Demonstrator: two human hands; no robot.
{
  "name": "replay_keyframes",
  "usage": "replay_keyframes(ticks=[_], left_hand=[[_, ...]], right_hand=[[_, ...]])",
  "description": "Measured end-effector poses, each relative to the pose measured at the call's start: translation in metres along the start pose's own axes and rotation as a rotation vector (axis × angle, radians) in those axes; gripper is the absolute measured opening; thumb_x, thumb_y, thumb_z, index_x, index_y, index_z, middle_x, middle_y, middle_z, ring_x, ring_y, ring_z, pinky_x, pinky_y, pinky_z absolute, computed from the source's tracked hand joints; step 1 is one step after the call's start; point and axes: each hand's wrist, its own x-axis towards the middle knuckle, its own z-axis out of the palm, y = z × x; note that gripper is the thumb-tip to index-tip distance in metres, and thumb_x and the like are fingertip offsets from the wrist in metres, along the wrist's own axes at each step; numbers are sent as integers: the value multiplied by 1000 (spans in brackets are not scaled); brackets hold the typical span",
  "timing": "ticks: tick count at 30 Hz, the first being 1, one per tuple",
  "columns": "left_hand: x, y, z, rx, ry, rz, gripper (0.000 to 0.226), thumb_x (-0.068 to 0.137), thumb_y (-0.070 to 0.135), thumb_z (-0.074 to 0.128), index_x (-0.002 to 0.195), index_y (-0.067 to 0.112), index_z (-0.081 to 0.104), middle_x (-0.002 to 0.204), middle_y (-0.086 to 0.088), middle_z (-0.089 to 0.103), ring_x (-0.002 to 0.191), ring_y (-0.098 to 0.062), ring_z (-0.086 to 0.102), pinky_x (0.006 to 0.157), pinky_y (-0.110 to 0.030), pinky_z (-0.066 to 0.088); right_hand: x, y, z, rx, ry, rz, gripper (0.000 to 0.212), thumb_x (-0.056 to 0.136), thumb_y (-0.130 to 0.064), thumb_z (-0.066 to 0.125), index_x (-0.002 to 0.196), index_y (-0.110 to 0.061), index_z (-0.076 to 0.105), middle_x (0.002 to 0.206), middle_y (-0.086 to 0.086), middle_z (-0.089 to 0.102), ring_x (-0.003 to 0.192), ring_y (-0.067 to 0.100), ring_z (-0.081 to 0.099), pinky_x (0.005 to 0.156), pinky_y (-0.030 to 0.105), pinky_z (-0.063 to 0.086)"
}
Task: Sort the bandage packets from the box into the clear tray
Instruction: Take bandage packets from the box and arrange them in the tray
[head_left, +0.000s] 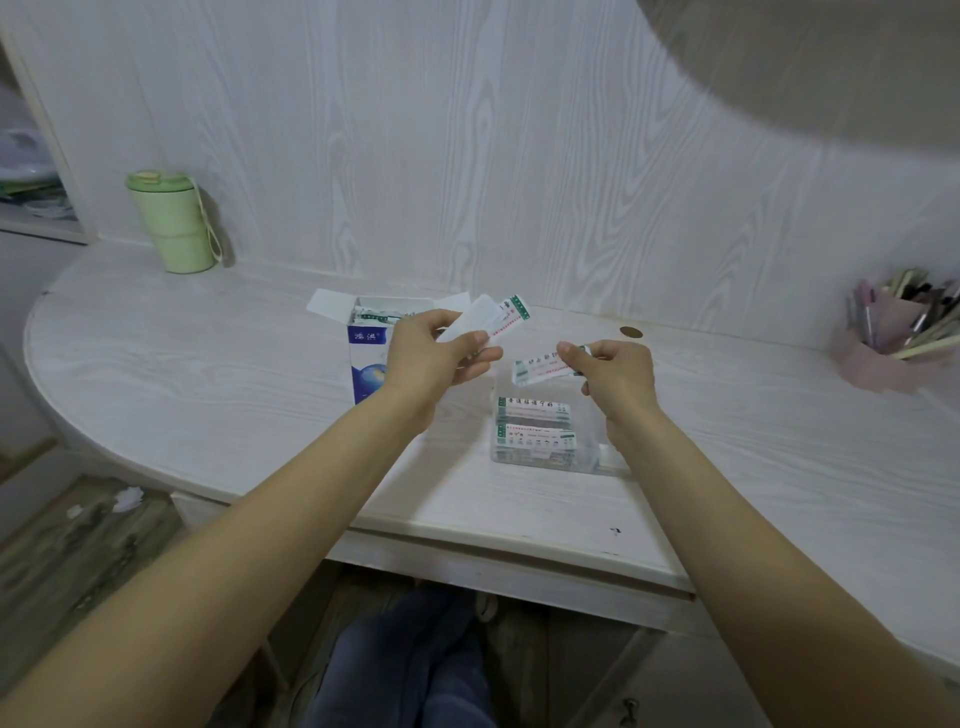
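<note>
1. The right hand (618, 376) pinches 1 bandage packet (540, 370) by its end, thumb and fingers clamped on it. The packet hangs flat over the far end of the clear tray (592, 462), which sits on the desk (208, 364) just below those fingers.
2. The left hand (431, 358) pinches a small bunch of packets (493, 322), at least 2, fanned up and away from its fingertips. The open box (366, 348) stands just behind and below that hand, with more packets showing inside.
3. The tray already holds 2 visible packets (535, 426) lying crosswise, nearer the person than the right fingers.
4. To place this one well, lower the right hand until the packet is inside the tray walls, keeping it level and parallel to the 2 below.
5. Set it in the free far part or squarely atop the stack, then part the fingers only once it rests.
6. The packet is light and thin, so a release from height would likely let it flutter or land skewed.
7. Keep the left bunch pinched firmly and off to the side, then pass the next single packet across.
</note>
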Motion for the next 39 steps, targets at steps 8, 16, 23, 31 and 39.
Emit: replay_keyframes(ticks=[8,16,23,31,39], left_hand=[[0,0,-1,-36,38,26,8,89,-4,59,94,2,59,94,-7,65,68,-15,72,64,-19,58],[-3,3,-4,-37,12,30,13,90,-4,58,103,-4,58,95,-9,65,65,-14,71,63,-18,57],[-4,3,-5,-16,-29,6,18,90,-1,58,108,-4,58,103,-14,66,71,-17,72,64,-18,57],[-4,5,-8,-6,-63,-13,11,91,-1,58,101,-1,59,101,-13,67,74,-21,73,67,-20,58],[-5,6,-8,72,-112,-36,16,90,2,60,106,-1,62,102,-15,69,78,-24,73,68,-23,59]], right_hand=[[-1,5,7,-527,-57,-71,30,83,-36,71,86,-6,67,81,6,63,73,22,53,61,28,36],[0,4,9,-711,-202,-172,13,79,-30,75,81,-18,69,83,-1,60,86,18,56,66,28,38],[5,5,11,-713,-292,-173,9,77,-21,77,76,-15,70,67,-7,58,75,14,55,61,25,39],[8,-4,7,-383,-143,-302,7,82,-22,72,89,-22,71,73,-5,55,67,6,47,61,20,33],[-5,-35,3,102,-313,-273,8,81,-11,73,83,-18,70,66,-3,66,56,4,57,56,16,45]])
